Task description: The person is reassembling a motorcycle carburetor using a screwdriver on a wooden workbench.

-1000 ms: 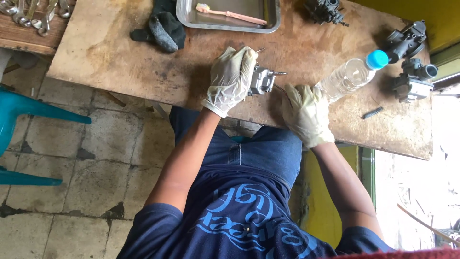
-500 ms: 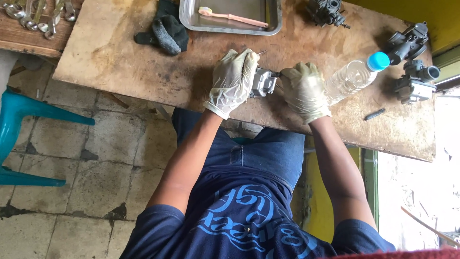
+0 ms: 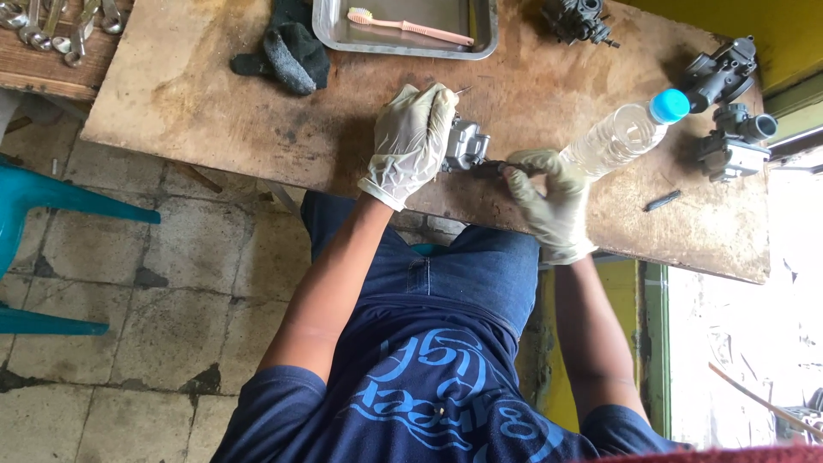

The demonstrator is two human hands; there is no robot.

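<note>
My left hand (image 3: 411,141), in a pale glove, is clamped over a small grey metal carburettor part (image 3: 467,144) near the front edge of the wooden board (image 3: 197,103). My right hand (image 3: 549,201), also gloved, sits just right of the part. It pinches a thin dark tool (image 3: 495,168) whose tip touches the part's lower right side. The left palm hides most of the part.
A metal tray (image 3: 330,34) with a pink toothbrush (image 3: 411,26) stands at the back, with a dark cloth (image 3: 287,47) to its left. A clear bottle (image 3: 630,133) with a blue cap lies at right near dark carburettor bodies (image 3: 729,111). Wrenches (image 3: 51,26) lie top left, a teal chair (image 3: 34,214) at left.
My right hand went up onto the part, then drew back down and right, and now holds the thin tool against it. The left hand has stayed on the part.
</note>
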